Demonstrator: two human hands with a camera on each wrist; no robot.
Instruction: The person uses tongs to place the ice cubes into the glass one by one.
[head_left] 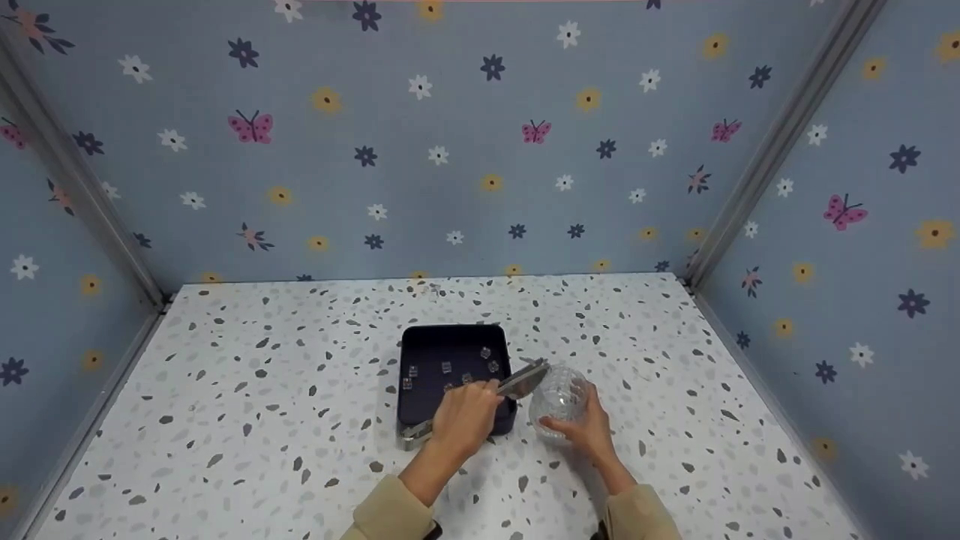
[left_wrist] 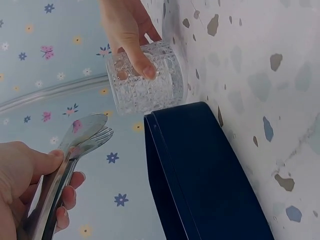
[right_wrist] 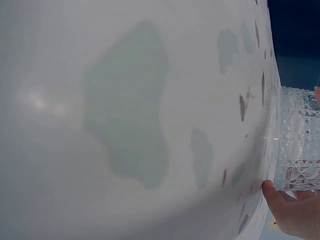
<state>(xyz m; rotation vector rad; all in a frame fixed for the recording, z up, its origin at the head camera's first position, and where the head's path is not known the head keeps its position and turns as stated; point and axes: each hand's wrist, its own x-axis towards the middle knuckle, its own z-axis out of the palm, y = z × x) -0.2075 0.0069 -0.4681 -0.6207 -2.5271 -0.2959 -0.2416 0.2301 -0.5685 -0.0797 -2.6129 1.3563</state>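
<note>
My left hand (head_left: 463, 416) grips metal serving tongs (head_left: 525, 379) above the right part of a dark navy tray (head_left: 442, 345). In the left wrist view, the tongs (left_wrist: 82, 140) have one spoon-shaped end and one fork-shaped end, close together; I see no cube between them. Several small clear cubes (head_left: 446, 367) lie spread in the tray, some hidden behind my left hand. Just right of the tray, my right hand (head_left: 591, 431) holds a patterned clear glass (head_left: 559, 397), fingers and thumb around its side. The tong tips are beside the glass rim.
The tray and glass are on a white speckled tabletop (head_left: 285, 420). A blue wall with flowers and butterflies (head_left: 450, 202) rises behind it, with another side wall (head_left: 847, 300) on the right. Grey metal posts (head_left: 772, 142) run along the corners.
</note>
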